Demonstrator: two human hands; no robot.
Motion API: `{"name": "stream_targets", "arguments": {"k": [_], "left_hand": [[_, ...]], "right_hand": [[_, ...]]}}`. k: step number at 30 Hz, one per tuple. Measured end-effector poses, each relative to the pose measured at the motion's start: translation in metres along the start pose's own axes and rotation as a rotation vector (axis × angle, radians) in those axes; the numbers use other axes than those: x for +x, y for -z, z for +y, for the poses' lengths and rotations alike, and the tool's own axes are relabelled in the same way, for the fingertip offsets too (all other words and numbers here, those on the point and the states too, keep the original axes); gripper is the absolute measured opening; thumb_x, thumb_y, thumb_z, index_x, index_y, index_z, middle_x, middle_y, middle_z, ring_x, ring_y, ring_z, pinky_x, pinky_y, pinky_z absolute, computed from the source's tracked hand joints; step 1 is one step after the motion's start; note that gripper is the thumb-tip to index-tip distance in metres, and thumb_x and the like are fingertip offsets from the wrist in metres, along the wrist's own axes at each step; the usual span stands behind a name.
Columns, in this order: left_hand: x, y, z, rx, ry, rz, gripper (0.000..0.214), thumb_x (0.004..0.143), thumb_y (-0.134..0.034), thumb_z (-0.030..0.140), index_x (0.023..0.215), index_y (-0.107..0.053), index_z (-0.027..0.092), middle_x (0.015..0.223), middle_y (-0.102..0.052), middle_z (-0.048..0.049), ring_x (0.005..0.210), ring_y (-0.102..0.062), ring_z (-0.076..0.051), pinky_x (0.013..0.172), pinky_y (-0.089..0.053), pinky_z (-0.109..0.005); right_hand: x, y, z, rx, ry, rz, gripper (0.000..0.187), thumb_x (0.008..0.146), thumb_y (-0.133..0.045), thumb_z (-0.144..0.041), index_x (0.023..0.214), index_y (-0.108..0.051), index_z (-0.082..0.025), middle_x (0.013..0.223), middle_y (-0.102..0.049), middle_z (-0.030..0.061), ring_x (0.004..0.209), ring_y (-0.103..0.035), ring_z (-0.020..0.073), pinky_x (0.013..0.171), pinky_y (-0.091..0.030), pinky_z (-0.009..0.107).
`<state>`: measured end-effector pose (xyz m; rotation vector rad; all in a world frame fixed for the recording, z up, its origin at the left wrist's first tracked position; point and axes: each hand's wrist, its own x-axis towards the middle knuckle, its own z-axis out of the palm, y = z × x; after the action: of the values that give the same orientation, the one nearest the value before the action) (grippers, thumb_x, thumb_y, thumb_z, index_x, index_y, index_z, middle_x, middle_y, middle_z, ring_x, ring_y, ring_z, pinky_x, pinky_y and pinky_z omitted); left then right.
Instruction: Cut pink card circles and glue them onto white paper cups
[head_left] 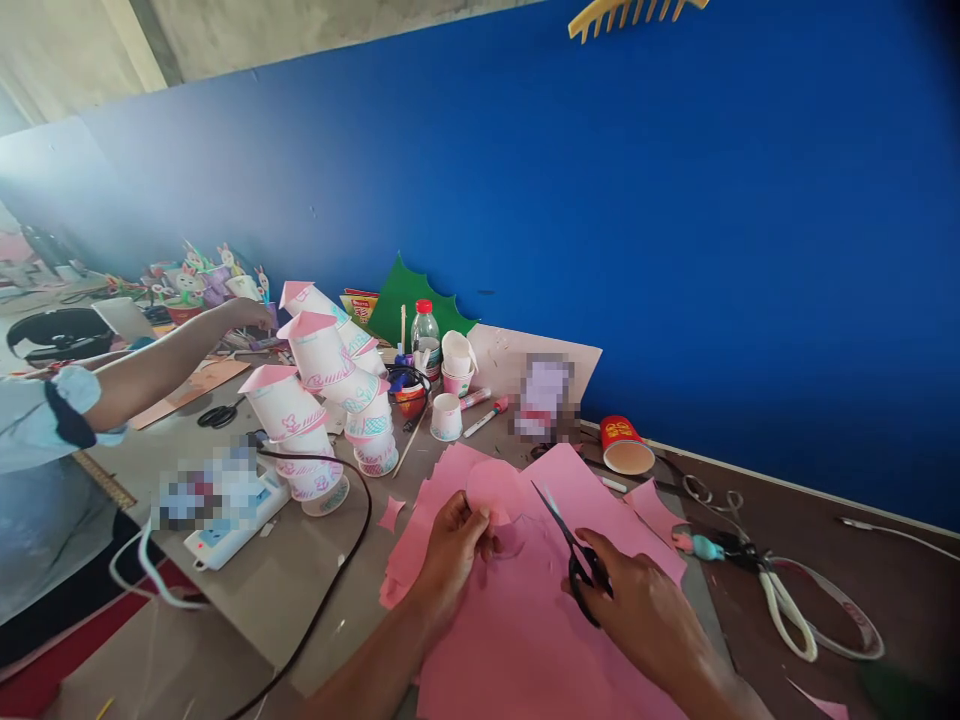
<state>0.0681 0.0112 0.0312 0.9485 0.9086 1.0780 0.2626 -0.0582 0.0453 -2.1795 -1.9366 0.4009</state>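
My left hand point(459, 545) pinches a small rounded piece of pink paper point(496, 490) between thumb and fingers. In my right hand point(637, 590) is a pair of black-handled scissors point(576, 560), its blades pointing up and left toward the paper piece. The blades look slightly parted and do not touch the piece. Beneath both hands lie large pink paper sheets point(525, 640), stacked unevenly. A small pink scrap point(391, 514) rests left of the stack, and a larger pink offcut point(654, 512) lies at its right edge.
Decorated paper cup towers with pink tops point(311, 440) stand left, near a power strip point(236, 520) and black cable point(360, 530). Behind are a red-capped bottle point(425, 335) and red cup point(626, 445). Another person's arm point(172, 360) reaches in from the left. Cords point(780, 600) lie right.
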Motion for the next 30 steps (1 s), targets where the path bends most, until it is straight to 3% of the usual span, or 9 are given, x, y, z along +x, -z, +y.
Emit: {"name": "stream_targets", "arguments": {"k": [3, 8, 12, 16, 22, 26, 30], "left_hand": [[0.001, 0.001, -0.002, -0.032, -0.004, -0.027, 0.027, 0.072, -0.064, 0.037, 0.064, -0.046, 0.019, 0.051, -0.049, 0.0070, 0.040, -0.045, -0.006, 0.054, -0.043, -0.025], [0.000, 0.003, -0.004, -0.033, -0.017, -0.046, 0.027, 0.072, -0.064, 0.039, 0.066, -0.047, 0.019, 0.050, -0.050, 0.0066, 0.041, -0.047, -0.007, 0.054, -0.043, -0.025], [-0.001, 0.000, -0.004, -0.018, -0.009, -0.059, 0.027, 0.072, -0.064, 0.040, 0.066, -0.048, 0.018, 0.046, -0.049, 0.0065, 0.040, -0.044, -0.007, 0.052, -0.041, -0.024], [-0.003, -0.003, -0.005, -0.021, -0.009, -0.082, 0.026, 0.072, -0.063, 0.037, 0.064, -0.046, 0.018, 0.048, -0.053, 0.0052, 0.041, -0.044, -0.007, 0.052, -0.040, -0.023], [-0.004, -0.005, -0.008, -0.029, 0.029, -0.173, 0.025, 0.073, -0.063, 0.035, 0.066, -0.046, 0.018, 0.047, -0.051, 0.0066, 0.040, -0.045, -0.006, 0.052, -0.039, -0.023], [-0.006, -0.006, -0.007, 0.012, 0.047, -0.264, 0.031, 0.070, -0.066, 0.040, 0.065, -0.045, 0.018, 0.050, -0.052, 0.0065, 0.037, -0.045, -0.006, 0.049, -0.039, -0.024], [-0.007, -0.007, -0.006, 0.023, 0.053, -0.300, 0.031, 0.069, -0.066, 0.040, 0.068, -0.046, 0.017, 0.052, -0.052, 0.0063, 0.037, -0.046, -0.006, 0.050, -0.042, -0.026]], "right_hand": [[-0.003, 0.005, -0.003, -0.028, 0.037, -0.072, 0.042, 0.081, -0.047, -0.028, 0.121, -0.056, -0.021, 0.087, -0.073, 0.0063, 0.078, -0.065, 0.0280, 0.065, -0.042, 0.033], [-0.006, 0.008, -0.001, 0.010, 0.037, -0.157, 0.053, 0.081, -0.046, -0.029, 0.134, -0.045, -0.021, 0.116, -0.067, 0.0085, 0.102, -0.062, 0.0291, 0.082, -0.045, 0.038], [-0.007, 0.011, 0.000, 0.023, 0.068, -0.145, 0.046, 0.081, -0.048, -0.030, 0.126, -0.054, -0.022, 0.128, -0.059, 0.0095, 0.110, -0.059, 0.0291, 0.090, -0.043, 0.041], [-0.006, 0.014, -0.007, 0.060, 0.083, -0.034, 0.037, 0.082, -0.048, -0.032, 0.114, -0.062, -0.022, 0.114, -0.067, 0.0098, 0.099, -0.064, 0.0298, 0.080, -0.046, 0.040], [0.008, 0.007, -0.022, 0.615, 0.036, 0.104, 0.034, 0.082, -0.050, -0.041, 0.102, -0.063, -0.017, 0.088, -0.069, 0.0066, 0.068, -0.063, 0.0189, 0.058, -0.047, 0.028], [0.017, -0.003, -0.030, 0.792, 0.030, 0.153, 0.019, 0.077, -0.054, -0.033, 0.073, -0.062, -0.017, 0.063, -0.059, -0.0012, 0.056, -0.051, 0.0135, 0.051, -0.039, 0.023], [0.017, -0.011, -0.039, 0.831, -0.009, 0.214, 0.021, 0.075, -0.054, -0.030, 0.057, -0.051, -0.019, 0.051, -0.045, -0.0058, 0.049, -0.040, 0.0109, 0.047, -0.031, 0.023]]}}
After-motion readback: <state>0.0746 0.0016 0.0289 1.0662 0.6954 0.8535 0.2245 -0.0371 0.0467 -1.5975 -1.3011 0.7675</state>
